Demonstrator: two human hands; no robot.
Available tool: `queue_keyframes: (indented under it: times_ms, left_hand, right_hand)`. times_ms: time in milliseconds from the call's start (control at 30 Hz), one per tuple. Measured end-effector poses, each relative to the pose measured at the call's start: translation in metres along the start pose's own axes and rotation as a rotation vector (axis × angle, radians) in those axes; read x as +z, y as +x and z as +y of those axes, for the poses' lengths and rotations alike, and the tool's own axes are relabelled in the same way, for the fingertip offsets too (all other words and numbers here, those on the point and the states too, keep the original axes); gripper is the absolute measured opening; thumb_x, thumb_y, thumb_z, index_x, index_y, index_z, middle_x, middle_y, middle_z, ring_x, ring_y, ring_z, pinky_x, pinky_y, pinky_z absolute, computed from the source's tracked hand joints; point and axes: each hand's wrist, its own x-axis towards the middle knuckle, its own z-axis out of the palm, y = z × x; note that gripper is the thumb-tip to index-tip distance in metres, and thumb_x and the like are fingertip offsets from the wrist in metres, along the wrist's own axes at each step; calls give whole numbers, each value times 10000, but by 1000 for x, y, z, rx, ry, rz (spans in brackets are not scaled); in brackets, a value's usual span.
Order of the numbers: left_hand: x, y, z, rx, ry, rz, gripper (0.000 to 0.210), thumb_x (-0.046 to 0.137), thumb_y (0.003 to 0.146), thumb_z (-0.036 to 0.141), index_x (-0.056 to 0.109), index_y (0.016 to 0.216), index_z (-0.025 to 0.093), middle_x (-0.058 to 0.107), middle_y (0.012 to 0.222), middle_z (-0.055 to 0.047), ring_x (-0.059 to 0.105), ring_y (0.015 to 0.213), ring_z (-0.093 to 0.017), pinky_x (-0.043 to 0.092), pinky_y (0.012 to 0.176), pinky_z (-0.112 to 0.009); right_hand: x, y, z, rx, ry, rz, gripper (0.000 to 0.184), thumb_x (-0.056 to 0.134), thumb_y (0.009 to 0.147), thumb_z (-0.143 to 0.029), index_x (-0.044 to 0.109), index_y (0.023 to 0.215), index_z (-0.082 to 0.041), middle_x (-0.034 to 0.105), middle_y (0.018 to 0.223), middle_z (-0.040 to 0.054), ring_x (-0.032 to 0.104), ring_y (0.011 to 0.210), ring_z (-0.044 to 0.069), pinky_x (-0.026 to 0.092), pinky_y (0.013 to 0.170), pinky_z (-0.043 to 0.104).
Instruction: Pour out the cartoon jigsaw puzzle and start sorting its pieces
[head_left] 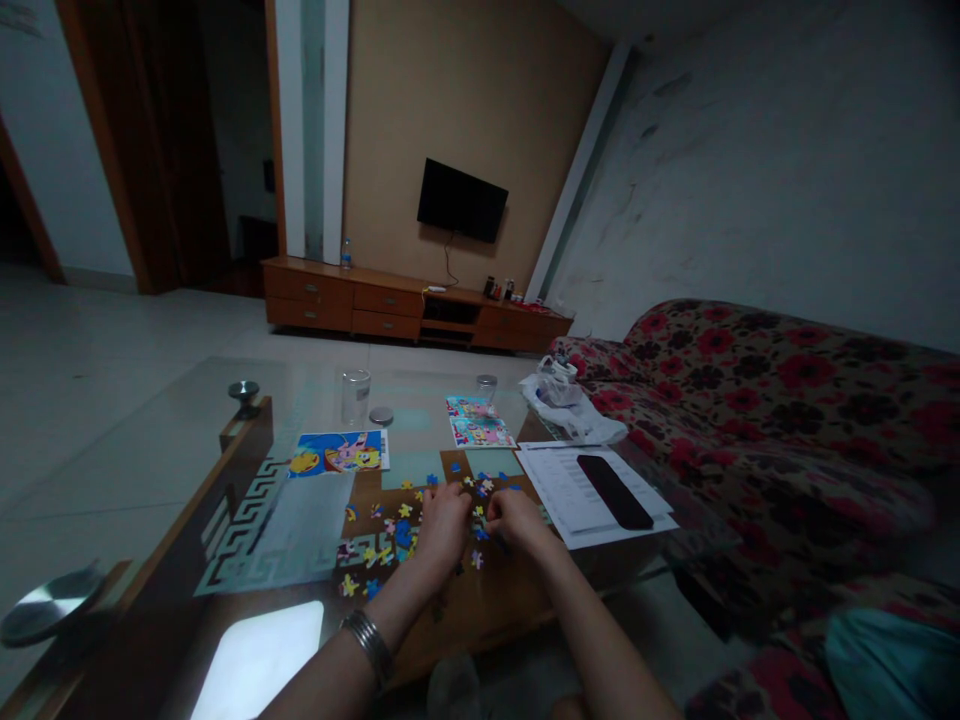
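Over a scatter of small jigsaw puzzle pieces on the glass table, my two hands work close together. My left hand, its wrist in silver bangles, has curled fingers above the pieces. My right hand is closed with its fingertips pointing left, beside a few pieces. Whatever either hand pinches is hidden or too small to name. Beyond the pieces lie a blue-and-yellow cartoon picture card and a second colourful cartoon sheet.
On the right, a dark phone rests on white papers, with a white plastic bag behind. A glass jar and a round lid stand farther back. A flowered sofa flanks the table.
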Motion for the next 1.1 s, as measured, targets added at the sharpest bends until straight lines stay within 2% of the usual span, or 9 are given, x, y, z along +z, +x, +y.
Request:
queue_keyframes:
  times_ms: [133,267,433,600,767,933,1100]
  left_hand:
    - [-3,17,0,-54,0,62,253,418,895,196,670,898,183,638,1027,-101,528,1042,-262,346,846,-375]
    - [3,28,-1,-21,3,75,302,382,893,162,683,890,184,628,1035,-102,500,1059,-263,325,868,-382]
    - [9,27,-4,-6,3,38,318,381,890,159,695,907,208,629,1018,-85,494,1058,-254,318,872,-374]
    - [-1,20,-5,-27,11,47,319,402,859,111,683,977,207,613,1111,-86,479,1097,-243,308,889,-365]
    - [-15,1,-9,-36,30,63,307,411,852,113,666,990,216,622,1073,-72,493,1082,-245,310,875,-367]
    - [-24,-36,-21,-18,80,28,242,484,811,119,667,943,208,622,1101,-75,497,1098,-262,312,889,-382]
    - [-35,-72,-24,34,98,13,266,450,842,115,679,918,227,636,1054,-76,517,1063,-260,308,899,-408]
  right_hand:
    - [0,1,-2,29,1,-16,131,721,646,-127,712,751,-205,719,799,20,633,793,167,314,591,225]
    - [0,0,-1,17,-6,39,186,674,665,-98,724,809,-205,729,857,38,639,833,180,335,622,232]
    - [-7,-7,1,-4,4,45,206,615,693,-66,733,803,-194,731,861,48,643,842,179,364,651,228]
    - [-8,-14,-3,14,-12,24,150,704,693,-146,728,832,-198,729,908,55,649,873,201,381,661,238]
    - [-1,-13,-4,103,-67,68,210,730,674,-137,720,878,-187,720,971,98,654,920,239,387,664,255]
    - [0,-14,-1,93,-8,103,249,713,646,-101,709,884,-174,726,941,88,659,879,226,378,642,245]
    - [-3,-18,-4,44,43,189,223,600,745,-103,714,918,-185,726,960,69,648,919,192,390,707,230]
